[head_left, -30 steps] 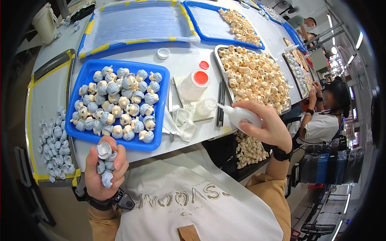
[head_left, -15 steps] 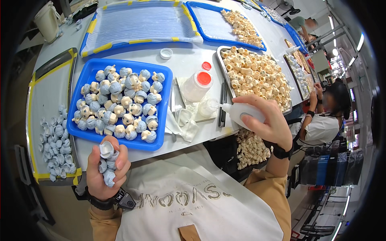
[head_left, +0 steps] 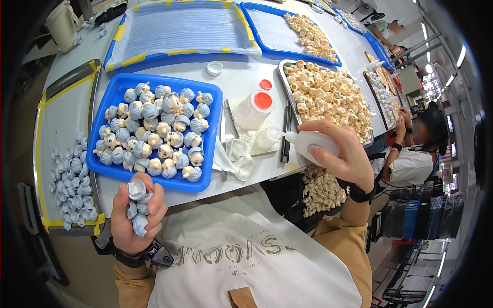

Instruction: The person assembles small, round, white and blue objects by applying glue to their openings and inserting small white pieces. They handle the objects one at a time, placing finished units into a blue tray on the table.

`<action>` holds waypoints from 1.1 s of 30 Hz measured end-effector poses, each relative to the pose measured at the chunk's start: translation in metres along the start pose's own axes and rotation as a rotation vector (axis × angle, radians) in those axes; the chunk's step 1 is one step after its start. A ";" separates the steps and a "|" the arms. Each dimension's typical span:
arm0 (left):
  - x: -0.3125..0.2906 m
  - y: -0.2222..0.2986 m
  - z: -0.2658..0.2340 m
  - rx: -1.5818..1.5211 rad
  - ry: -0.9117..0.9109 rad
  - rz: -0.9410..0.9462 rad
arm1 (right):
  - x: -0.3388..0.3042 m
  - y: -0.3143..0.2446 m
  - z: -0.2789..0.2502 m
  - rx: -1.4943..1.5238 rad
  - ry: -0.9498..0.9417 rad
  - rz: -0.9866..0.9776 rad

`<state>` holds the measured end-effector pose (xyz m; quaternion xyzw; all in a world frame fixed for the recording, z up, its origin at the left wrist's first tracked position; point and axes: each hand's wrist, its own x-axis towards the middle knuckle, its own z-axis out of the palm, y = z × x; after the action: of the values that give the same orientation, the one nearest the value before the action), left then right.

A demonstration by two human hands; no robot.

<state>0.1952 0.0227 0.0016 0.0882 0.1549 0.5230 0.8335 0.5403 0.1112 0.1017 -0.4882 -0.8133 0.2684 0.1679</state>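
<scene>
Several light-blue doll hair pieces [head_left: 137, 191] are gripped in my left hand [head_left: 123, 226], its fingers curled round them. The top piece shows its hollow side. My left hand is just below the near edge of a blue tray [head_left: 208, 169] filled with small doll heads [head_left: 165, 151] with blue hair. My right hand [head_left: 354, 156] is wrapped round a white squeeze bottle [head_left: 308, 139] tilted with its nozzle pointing left. The nozzle tip is at a small translucent container [head_left: 267, 138]; whether it sits inside cannot be told.
Beyond that container stands a translucent bottle [head_left: 250, 117] with a red top, near a red cap [head_left: 265, 84]. A metal tray [head_left: 282, 77] of cream-coloured doll parts lies right. Loose hair pieces [head_left: 72, 179] fill a tape-edged tray at left. A co-worker [head_left: 411, 159] sits at right.
The view has shifted very slightly. Both hands keep their holds, with the squeeze bottle's tip still at the small container.
</scene>
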 end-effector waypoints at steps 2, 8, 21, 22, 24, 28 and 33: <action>0.000 0.000 0.000 -0.006 0.000 -0.001 | 0.000 0.000 0.000 -0.012 0.008 -0.005; 0.001 -0.001 0.000 -0.006 0.001 0.004 | -0.001 0.002 0.000 -0.003 0.002 0.006; 0.001 0.001 -0.001 0.022 0.011 0.006 | -0.002 0.005 0.000 0.009 -0.002 0.001; 0.001 0.001 -0.001 0.020 0.014 0.005 | -0.002 0.005 0.000 0.010 -0.005 -0.006; 0.000 0.002 -0.002 -0.041 -0.014 -0.009 | -0.002 0.006 0.000 0.012 -0.012 -0.020; 0.000 0.003 -0.002 -0.079 -0.028 -0.013 | -0.003 0.007 0.000 0.019 -0.005 -0.018; 0.001 0.002 -0.002 -0.032 0.004 0.004 | -0.004 0.010 0.001 0.020 0.021 -0.023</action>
<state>0.1932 0.0242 0.0005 0.0744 0.1481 0.5273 0.8333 0.5483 0.1115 0.0952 -0.4798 -0.8143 0.2695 0.1845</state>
